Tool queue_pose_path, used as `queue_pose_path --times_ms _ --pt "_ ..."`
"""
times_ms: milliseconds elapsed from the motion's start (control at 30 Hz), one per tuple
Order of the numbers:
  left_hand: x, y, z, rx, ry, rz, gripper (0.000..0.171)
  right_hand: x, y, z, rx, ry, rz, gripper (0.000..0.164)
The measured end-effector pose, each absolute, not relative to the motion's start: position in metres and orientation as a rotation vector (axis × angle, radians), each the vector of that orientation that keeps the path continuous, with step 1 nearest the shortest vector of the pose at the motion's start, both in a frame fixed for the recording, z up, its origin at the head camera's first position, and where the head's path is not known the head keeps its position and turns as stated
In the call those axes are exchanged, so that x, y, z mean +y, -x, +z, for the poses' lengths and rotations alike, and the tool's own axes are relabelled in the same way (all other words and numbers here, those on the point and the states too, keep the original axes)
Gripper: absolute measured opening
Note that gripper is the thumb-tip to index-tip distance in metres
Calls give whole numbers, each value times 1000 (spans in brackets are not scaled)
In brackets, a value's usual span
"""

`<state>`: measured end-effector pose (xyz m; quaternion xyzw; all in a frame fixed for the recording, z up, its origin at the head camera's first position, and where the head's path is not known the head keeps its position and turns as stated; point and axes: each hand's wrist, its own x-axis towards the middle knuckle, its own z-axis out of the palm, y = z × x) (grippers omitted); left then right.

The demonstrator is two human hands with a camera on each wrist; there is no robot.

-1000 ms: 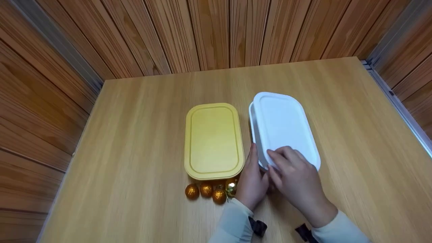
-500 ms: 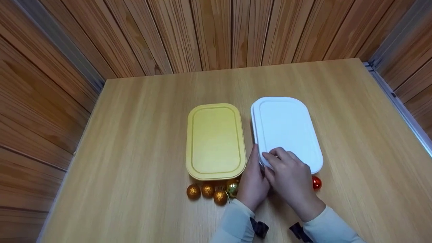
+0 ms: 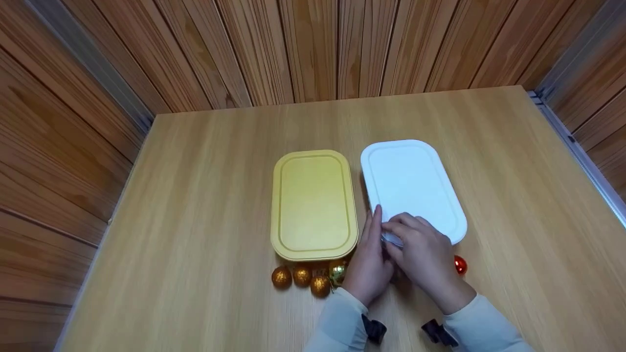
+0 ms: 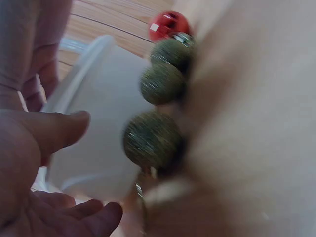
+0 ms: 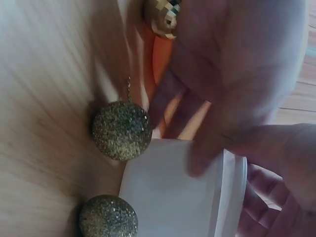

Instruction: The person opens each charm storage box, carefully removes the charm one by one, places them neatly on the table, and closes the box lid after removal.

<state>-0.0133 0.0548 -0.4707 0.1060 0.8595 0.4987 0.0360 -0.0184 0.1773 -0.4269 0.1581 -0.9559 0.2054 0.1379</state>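
Observation:
A white rectangular container with its white lid [image 3: 411, 190] lies right of centre on the table, and the lid covers its top. My left hand [image 3: 368, 264] holds the container's near-left corner. Its fingers lie along the left side, while its thumb touches the front wall [image 4: 108, 123] in the left wrist view. With bent fingers and thumb my right hand [image 3: 425, 259] pinches the lid's near-left edge. Glittery ball ornaments [image 4: 153, 138] sit before the front wall, mostly hidden by the hands in the head view. A red ball [image 3: 460, 265] shows beside the right hand.
A yellow lidded container [image 3: 315, 205] stands close to the left of the white one. Orange-gold glitter balls [image 3: 302, 276] and a shiny gold ball [image 3: 338, 271] lie along its near edge. Wood-panelled walls [image 3: 313, 49] bound the table [image 3: 205, 195] at the back and sides.
The lid, earlier tilted and shifted off the container, has come down and left to line up with it. My left fingers have moved slightly inward to the lid's edge. The red ball has come into view.

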Motion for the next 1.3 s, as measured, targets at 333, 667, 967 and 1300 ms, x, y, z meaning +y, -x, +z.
queue_pose_path --times_ms 333,667,967,1300 --pt "56 13 -471 2646 -278 1521 95 175 17 -428 -2835 -359 755 24" --pt "63 10 -468 2623 -205 1601 83 217 18 -435 -2571 -296 913 26" --pt "61 6 -466 2533 -122 1636 86 279 23 -441 -3025 74 1339 76" --pt "59 8 -464 2510 -66 1620 86 279 25 -452 -2996 86 1582 74"
